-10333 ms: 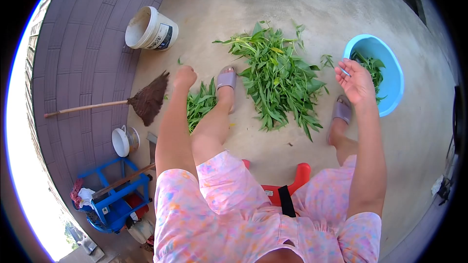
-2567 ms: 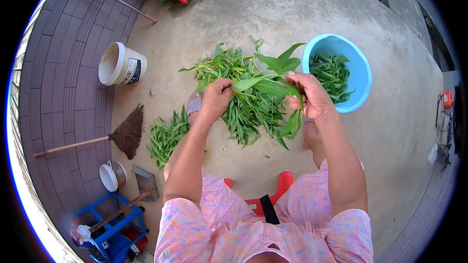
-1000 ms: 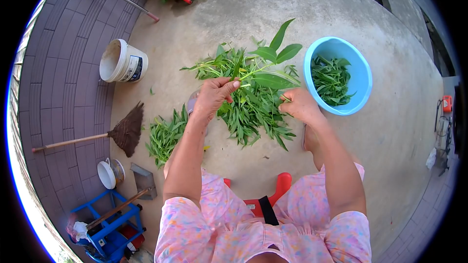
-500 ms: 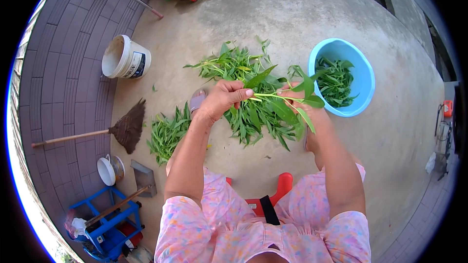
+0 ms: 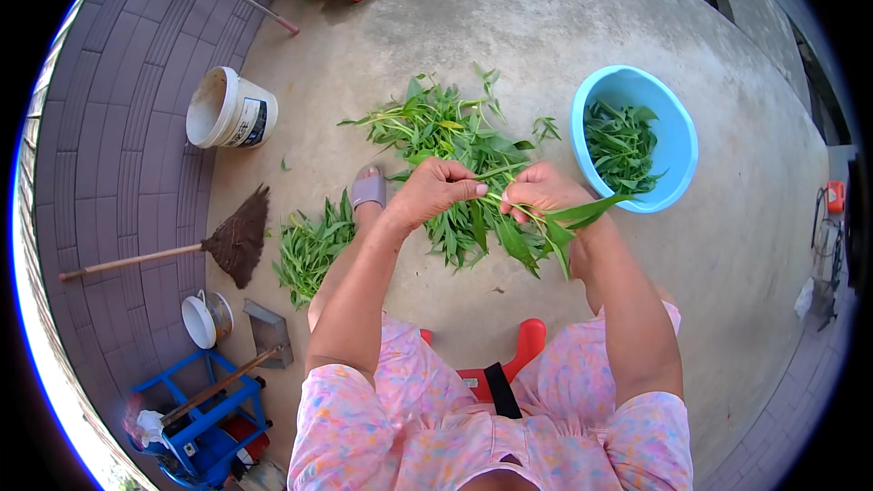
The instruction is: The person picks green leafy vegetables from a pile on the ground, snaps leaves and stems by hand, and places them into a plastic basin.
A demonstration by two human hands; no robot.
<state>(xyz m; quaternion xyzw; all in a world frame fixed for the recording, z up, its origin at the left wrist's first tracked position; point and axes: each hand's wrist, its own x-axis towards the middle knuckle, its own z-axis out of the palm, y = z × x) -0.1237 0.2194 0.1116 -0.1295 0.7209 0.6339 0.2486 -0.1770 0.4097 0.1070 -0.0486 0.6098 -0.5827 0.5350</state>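
Since the right hand had drawn in towards the left hand over the last half second, only a short span of the slender, long-leaved green stem showed between them, its leafy end drooping to the right.
Left: thumb and forefinger pinched together on the stem.
Right: fingers curled closed around it.
Position: above the near part of the large, loose, green leafy heap. Judged meaning: both hands were working one short stretch, the stem not yet parted.
Right of the heap: one oval, light-blue plastic basin, part-filled with green leaves, its raised rim the nearest edge; a small green sprig between.
Left: one smaller green leafy pile, beside a lavender slipper.
Room: grey concrete floor spread widely beyond the heap.
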